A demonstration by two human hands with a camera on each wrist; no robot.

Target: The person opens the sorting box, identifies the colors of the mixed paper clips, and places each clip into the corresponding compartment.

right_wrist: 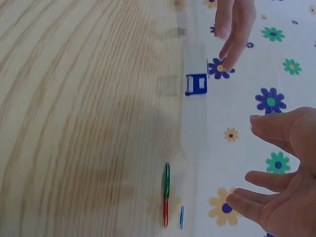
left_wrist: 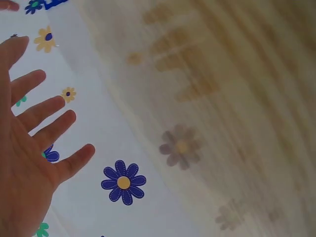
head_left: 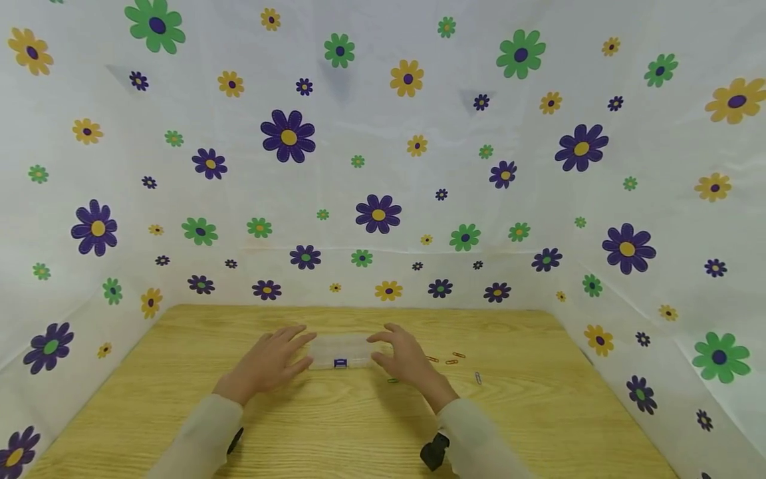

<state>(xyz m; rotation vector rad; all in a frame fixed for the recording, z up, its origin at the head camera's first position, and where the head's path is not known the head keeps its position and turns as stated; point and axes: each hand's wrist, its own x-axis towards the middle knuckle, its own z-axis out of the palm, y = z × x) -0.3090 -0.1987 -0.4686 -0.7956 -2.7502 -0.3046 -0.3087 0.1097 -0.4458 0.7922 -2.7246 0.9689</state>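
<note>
A clear plastic box (head_left: 342,349) with a blue latch (head_left: 340,364) on its front sits on the wooden table between both hands. My left hand (head_left: 275,357) is at the box's left end, fingertips right at the edge; in the left wrist view the same hand (left_wrist: 37,143) shows spread fingers and a bare palm. At the right end is my right hand (head_left: 402,356), thumb and fingers apart. In the right wrist view, this hand (right_wrist: 281,173) has nothing between its loosely bent fingers, and the blue latch (right_wrist: 196,84) shows beyond it.
Several orange paper clips (head_left: 451,362) lie on the table (head_left: 335,426) right of the right hand, with a bluish paper clip (head_left: 478,378) farther right. A green paper clip (head_left: 392,380) is just below that hand. Flower-patterned white sheeting (head_left: 335,193) encloses the back and sides.
</note>
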